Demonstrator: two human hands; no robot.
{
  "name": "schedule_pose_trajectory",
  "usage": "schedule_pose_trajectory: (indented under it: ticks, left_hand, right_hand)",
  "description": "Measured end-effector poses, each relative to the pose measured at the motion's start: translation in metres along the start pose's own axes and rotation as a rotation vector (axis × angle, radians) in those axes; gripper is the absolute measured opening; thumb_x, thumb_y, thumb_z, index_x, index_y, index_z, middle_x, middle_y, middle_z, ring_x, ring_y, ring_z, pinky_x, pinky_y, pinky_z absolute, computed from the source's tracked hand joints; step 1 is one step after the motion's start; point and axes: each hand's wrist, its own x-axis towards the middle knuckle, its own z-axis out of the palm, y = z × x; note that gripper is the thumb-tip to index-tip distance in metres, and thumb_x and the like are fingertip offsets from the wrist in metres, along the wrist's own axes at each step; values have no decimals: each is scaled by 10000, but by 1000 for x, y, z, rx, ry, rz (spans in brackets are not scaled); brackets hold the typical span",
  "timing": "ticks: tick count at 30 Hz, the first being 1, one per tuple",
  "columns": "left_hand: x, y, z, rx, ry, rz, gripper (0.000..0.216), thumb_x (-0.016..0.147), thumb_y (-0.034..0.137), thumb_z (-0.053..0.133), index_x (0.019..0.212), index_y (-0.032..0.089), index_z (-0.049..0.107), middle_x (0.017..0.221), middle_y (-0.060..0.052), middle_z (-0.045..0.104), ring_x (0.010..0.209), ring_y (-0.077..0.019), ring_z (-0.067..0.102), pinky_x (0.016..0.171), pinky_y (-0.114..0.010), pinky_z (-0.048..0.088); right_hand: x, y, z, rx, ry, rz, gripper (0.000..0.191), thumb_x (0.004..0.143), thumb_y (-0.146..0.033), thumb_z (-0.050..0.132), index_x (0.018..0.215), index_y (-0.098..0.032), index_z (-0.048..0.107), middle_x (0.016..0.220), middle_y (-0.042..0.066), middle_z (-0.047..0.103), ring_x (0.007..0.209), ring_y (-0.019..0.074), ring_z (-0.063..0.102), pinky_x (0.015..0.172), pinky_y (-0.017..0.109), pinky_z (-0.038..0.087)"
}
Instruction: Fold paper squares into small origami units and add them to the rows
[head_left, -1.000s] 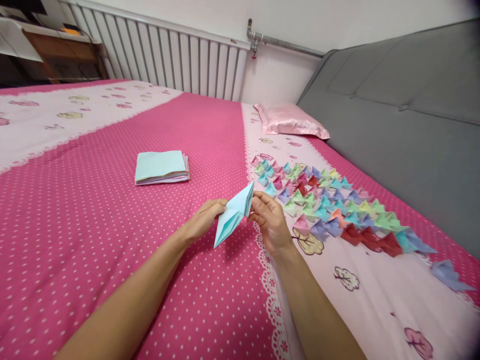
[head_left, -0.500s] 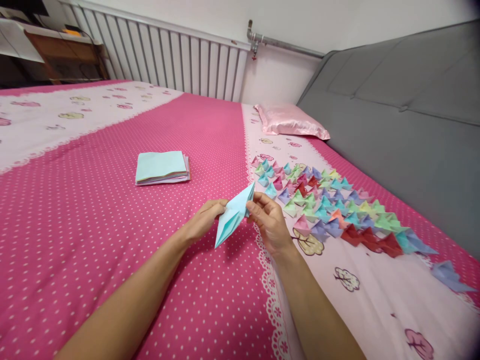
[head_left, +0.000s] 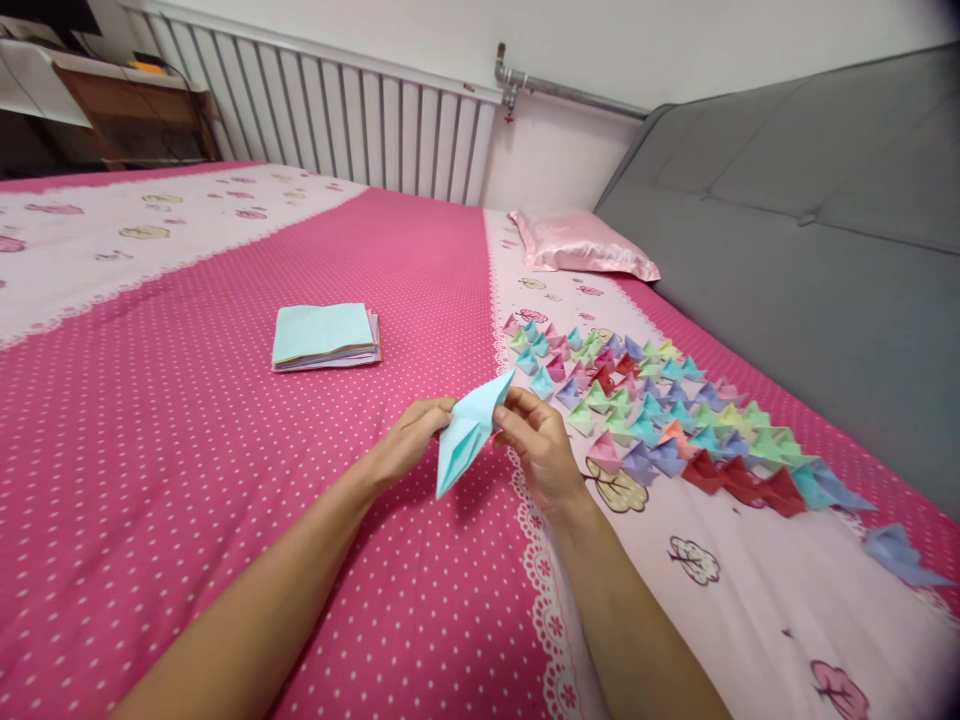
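Observation:
A light-blue folded paper boat (head_left: 474,425) is held above the pink dotted bedspread, tilted, with one point toward me and the other up and to the right. My left hand (head_left: 411,437) pinches its left side between thumb and fingers. On the right side, my right hand (head_left: 536,440) grips the paper near its upper end; the fingertips behind it are partly hidden. Layered folds show along the boat's lower half. Beyond my left hand lies a stack of coloured paper sheets (head_left: 324,335), light blue on top.
Many small folded paper boats (head_left: 679,435) in several colours stand in rows to the right, a purple boat (head_left: 904,555) apart at the near end. A pink pillow (head_left: 585,245) lies farther back by the grey headboard (head_left: 787,170). A white radiator (head_left: 337,110) lines the wall.
The light-blue paper boat has turned slightly in my fingers, and its near point has shifted a little to the right. Both hands keep nearly the same place and hold.

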Motion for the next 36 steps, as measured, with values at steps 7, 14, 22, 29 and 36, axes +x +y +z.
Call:
schedule_pose_trajectory:
  ticks: [7, 14, 22, 29, 36]
  left_hand:
    - [1, -5, 1, 131, -43, 113, 171, 757, 220, 339, 601, 182, 398, 586, 32, 360, 566, -120, 341, 558, -248, 285]
    - [2, -9, 1, 101, -24, 108, 178, 762, 232, 351, 602, 182, 409, 587, 30, 374, 571, -121, 358, 563, -245, 303]
    - [-1, -9, 1, 74, -48, 94, 203, 778, 232, 364, 648, 161, 503, 652, 7, 464, 625, -123, 411, 605, -240, 340]
    - [-2, -8, 4, -27, -99, 1, 220, 782, 235, 346, 674, 161, 523, 594, -1, 516, 559, -127, 485, 586, -252, 394]
    - [-2, -8, 4, -31, -106, 45, 202, 814, 234, 375, 648, 166, 468, 549, 29, 451, 486, -85, 432, 493, -218, 354]
  right_hand:
    - [1, 2, -1, -32, -5, -1, 208, 652, -184, 614, 860, -187, 625, 754, 9, 647, 722, 161, 590, 637, 265, 461]
    - [0, 6, 1, -101, -110, 33, 297, 633, -190, 677, 927, -200, 635, 843, 15, 671, 790, 171, 612, 743, 301, 475]
    - [0, 7, 1, -61, -31, 47, 292, 630, -159, 666, 921, -190, 660, 870, 32, 685, 785, 175, 622, 713, 284, 487]
    - [1, 10, -1, 32, -53, 179, 352, 559, -160, 705, 907, -170, 653, 808, 36, 695, 713, 198, 637, 601, 283, 504]
    - [-1, 12, 5, -83, 16, 68, 320, 586, -228, 712, 894, -169, 652, 780, 32, 686, 670, 178, 627, 607, 281, 501]
